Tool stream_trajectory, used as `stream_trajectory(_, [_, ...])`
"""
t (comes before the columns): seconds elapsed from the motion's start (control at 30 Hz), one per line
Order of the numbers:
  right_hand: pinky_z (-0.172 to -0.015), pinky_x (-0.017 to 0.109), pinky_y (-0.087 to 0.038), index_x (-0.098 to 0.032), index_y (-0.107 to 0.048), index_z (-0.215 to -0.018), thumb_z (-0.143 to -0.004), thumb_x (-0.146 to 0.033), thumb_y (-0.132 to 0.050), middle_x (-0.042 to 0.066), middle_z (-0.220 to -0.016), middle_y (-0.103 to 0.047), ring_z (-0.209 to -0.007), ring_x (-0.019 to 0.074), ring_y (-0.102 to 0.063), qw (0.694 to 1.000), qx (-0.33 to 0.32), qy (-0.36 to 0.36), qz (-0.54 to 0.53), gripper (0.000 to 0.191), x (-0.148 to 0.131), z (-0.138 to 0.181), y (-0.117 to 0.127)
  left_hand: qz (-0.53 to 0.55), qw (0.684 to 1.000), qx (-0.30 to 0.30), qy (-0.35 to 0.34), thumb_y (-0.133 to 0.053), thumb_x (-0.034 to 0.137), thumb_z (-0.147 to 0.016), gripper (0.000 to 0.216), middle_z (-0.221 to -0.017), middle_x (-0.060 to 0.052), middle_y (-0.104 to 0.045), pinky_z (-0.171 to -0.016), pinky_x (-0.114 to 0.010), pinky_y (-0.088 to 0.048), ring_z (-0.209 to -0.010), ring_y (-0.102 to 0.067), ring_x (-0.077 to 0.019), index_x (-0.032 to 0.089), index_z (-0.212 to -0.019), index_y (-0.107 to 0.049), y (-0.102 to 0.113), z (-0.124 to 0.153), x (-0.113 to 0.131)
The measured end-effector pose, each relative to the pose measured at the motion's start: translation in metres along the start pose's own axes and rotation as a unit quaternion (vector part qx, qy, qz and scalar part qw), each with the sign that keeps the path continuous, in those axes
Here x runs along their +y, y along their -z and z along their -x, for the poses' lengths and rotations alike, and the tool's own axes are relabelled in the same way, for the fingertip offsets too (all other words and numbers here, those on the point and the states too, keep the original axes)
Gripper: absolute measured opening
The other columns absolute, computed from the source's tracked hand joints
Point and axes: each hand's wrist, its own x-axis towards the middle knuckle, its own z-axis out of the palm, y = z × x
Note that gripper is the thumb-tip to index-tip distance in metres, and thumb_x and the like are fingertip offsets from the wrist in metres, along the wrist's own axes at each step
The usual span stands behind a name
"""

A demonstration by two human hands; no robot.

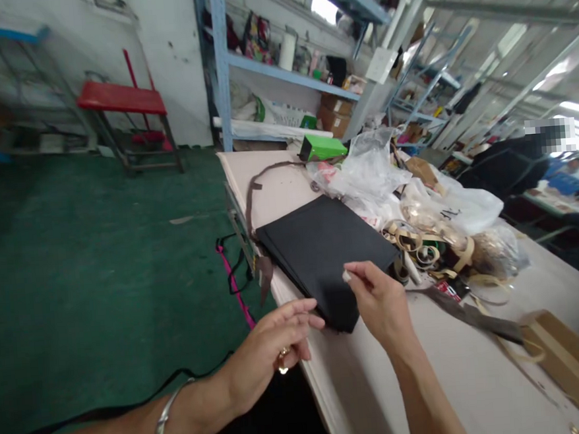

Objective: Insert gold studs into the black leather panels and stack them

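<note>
A flat black rectangular piece (325,241), maybe a folded bag or stacked sheets, lies across the left edge of the table. Over its near right part is my right hand (382,303), thumb and forefinger pinched on a small white piece (346,276) too small to name. My left hand (278,340) hovers by the near corner of the black piece, fingers stretched out and apart, holding nothing. A gold-coloured ring (283,359) shows on it. A brown strap (249,200) curves along the table edge behind the black piece.
Clear plastic bags (366,172), a green box (321,147) and several coiled beige strips (423,250) crowd the far side of the table (350,378). An open cardboard box (567,363) stands at right. A red stool (122,98) and shelves (284,72) are behind. Another person (508,162) is at far right.
</note>
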Motion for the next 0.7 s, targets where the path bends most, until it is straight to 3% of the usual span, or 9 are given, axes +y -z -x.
stream_trajectory(0.13, [-0.077, 0.032, -0.045, -0.018, -0.069, -0.105, -0.095, -0.017, -0.049, 0.008, -0.09, -0.074, -0.085, 0.0235, -0.065, 0.983, -0.021, 0.047, 0.179, 0.023, -0.003, -0.048, -0.028, 0.012, 0.998, 0.062, -0.031, -0.065, 0.033, -0.081, 0.054, -0.125, -0.015, -0.064, -0.051, -0.022, -0.029, -0.066, -0.054, -0.0086, 0.014, -0.13, -0.054, 0.008, 0.001, 0.008])
stream_trajectory(0.23, [-0.079, 0.033, -0.043, -0.017, -0.068, -0.103, -0.096, -0.015, -0.047, 0.009, -0.089, -0.073, -0.088, 0.025, -0.063, 0.972, -0.046, 0.068, 0.221, 0.022, -0.001, -0.049, -0.036, 0.023, 0.996, 0.076, -0.031, -0.066, 0.032, -0.081, 0.052, -0.124, -0.015, -0.064, -0.051, -0.021, -0.03, -0.069, -0.056, -0.0093, 0.014, -0.129, -0.054, 0.011, -0.001, 0.008])
stream_trajectory(0.3, [-0.08, 0.033, -0.043, -0.017, -0.067, -0.1, -0.096, -0.015, -0.047, 0.009, -0.089, -0.073, -0.088, 0.0246, -0.062, 0.969, -0.058, 0.092, 0.224, 0.021, 0.002, -0.035, -0.032, 0.023, 0.996, 0.082, -0.029, -0.065, 0.032, -0.083, 0.046, -0.118, -0.013, -0.066, -0.05, -0.02, -0.031, -0.068, -0.056, -0.0088, 0.014, -0.124, -0.055, 0.012, -0.002, 0.006])
stream_trajectory(0.37, [-0.078, 0.033, -0.043, -0.017, -0.066, -0.099, -0.097, -0.016, -0.046, 0.008, -0.088, -0.072, -0.085, 0.0237, -0.061, 0.969, -0.065, 0.112, 0.211, 0.02, 0.005, -0.014, -0.024, 0.011, 0.996, 0.083, -0.029, -0.065, 0.035, -0.085, 0.038, -0.097, -0.007, -0.068, -0.048, -0.019, -0.029, -0.063, -0.053, -0.0077, 0.015, -0.117, -0.056, 0.013, -0.003, 0.004])
stream_trajectory(0.47, [-0.077, 0.031, -0.045, -0.019, -0.066, -0.097, -0.097, -0.018, -0.048, 0.005, -0.087, -0.071, -0.082, 0.0209, -0.063, 0.984, -0.065, 0.096, 0.134, 0.018, 0.008, 0.023, -0.01, -0.023, 0.997, 0.072, -0.014, -0.069, 0.042, -0.084, 0.038, -0.069, 0.005, -0.058, -0.045, -0.016, -0.025, -0.052, -0.046, -0.0061, 0.018, -0.109, -0.054, 0.014, -0.004, 0.001])
stream_trajectory(0.6, [-0.077, 0.027, -0.048, -0.022, -0.07, -0.098, -0.096, -0.024, -0.053, 0.002, -0.089, -0.072, -0.082, 0.0168, -0.067, 0.998, -0.063, 0.026, 0.01, 0.017, 0.01, 0.07, 0.0, -0.087, 0.996, 0.034, 0.009, -0.071, 0.049, -0.08, 0.045, -0.076, 0.003, -0.061, -0.043, -0.018, -0.032, -0.051, -0.046, -0.0072, 0.018, -0.109, -0.058, 0.01, -0.003, -0.003])
stream_trajectory(0.7, [-0.077, 0.026, -0.05, -0.023, -0.073, -0.098, -0.094, -0.029, -0.057, 0.002, -0.093, -0.074, -0.085, 0.0171, -0.069, 0.994, -0.073, -0.055, -0.058, 0.017, 0.01, 0.096, 0.003, -0.164, 0.986, 0.033, 0.022, -0.068, 0.045, -0.08, 0.034, -0.067, 0.003, -0.057, -0.044, -0.019, -0.032, -0.052, -0.044, -0.0092, 0.015, -0.097, -0.066, 0.004, 0.001, -0.004])
